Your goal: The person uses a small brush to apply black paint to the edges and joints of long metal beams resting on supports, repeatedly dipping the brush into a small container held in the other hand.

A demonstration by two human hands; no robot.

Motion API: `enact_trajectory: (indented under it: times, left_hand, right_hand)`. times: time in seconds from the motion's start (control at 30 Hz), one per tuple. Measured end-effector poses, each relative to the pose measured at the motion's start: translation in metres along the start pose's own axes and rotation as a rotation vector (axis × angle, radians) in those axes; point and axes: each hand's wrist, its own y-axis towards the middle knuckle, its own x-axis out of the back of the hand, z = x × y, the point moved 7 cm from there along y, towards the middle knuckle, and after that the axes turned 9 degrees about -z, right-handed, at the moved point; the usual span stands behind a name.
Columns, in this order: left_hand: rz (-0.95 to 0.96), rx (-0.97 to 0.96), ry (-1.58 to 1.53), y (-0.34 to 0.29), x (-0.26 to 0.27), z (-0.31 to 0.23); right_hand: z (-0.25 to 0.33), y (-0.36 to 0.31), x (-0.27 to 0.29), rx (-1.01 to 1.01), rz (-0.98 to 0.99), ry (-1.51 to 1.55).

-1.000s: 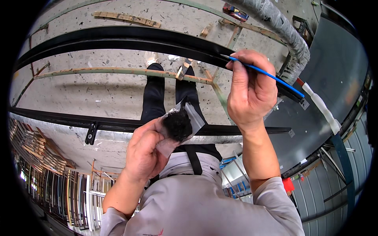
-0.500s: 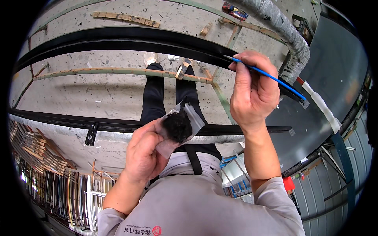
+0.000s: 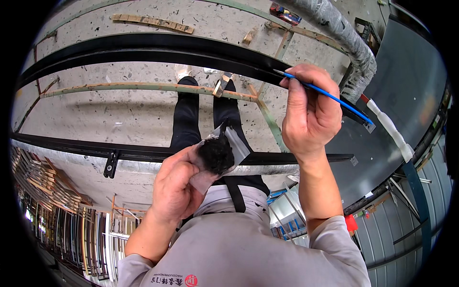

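Observation:
My left hand [image 3: 174, 184] is closed on a piece of clear plastic film [image 3: 239, 149], its fingers and thumb pinching the near edge. A thick lump of black paste [image 3: 216, 155] lies on the film. In my right hand [image 3: 313, 112] is a slim blue paintbrush [image 3: 330, 93], held like a pen, its pale narrow tip pointing left. That tip appears close over the right part of the far black metal bar [image 3: 143, 48]; whether it touches, I cannot tell. Below both hands runs a nearer black bar [image 3: 138, 153] with a small bracket [image 3: 111, 162].
Green-painted stands [image 3: 143, 86] cross the floor around my feet. A film-wrapped pipe [image 3: 334, 28] is at the upper right, beside a large dark panel [image 3: 382, 143]. Stacked strips [image 3: 62, 177] lie at the left. A wood piece [image 3: 153, 23] is on the floor beyond.
My right hand has shifted very slightly to the right and nearer me with the brush. The left hand and the film stay almost in place.

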Motion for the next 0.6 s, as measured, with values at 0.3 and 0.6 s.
enact_trajectory:
  times: [0.3, 0.6]
  left_hand:
    - [-0.146, -0.032, 0.121, -0.002, -0.004, -0.005]
    - [-0.133, -0.026, 0.038, 0.0, 0.005, 0.0]
  right_hand:
    - [0.005, 0.006, -0.006, 0.002, -0.023, -0.025]
    - [0.012, 0.015, -0.015, 0.021, -0.039, -0.016]
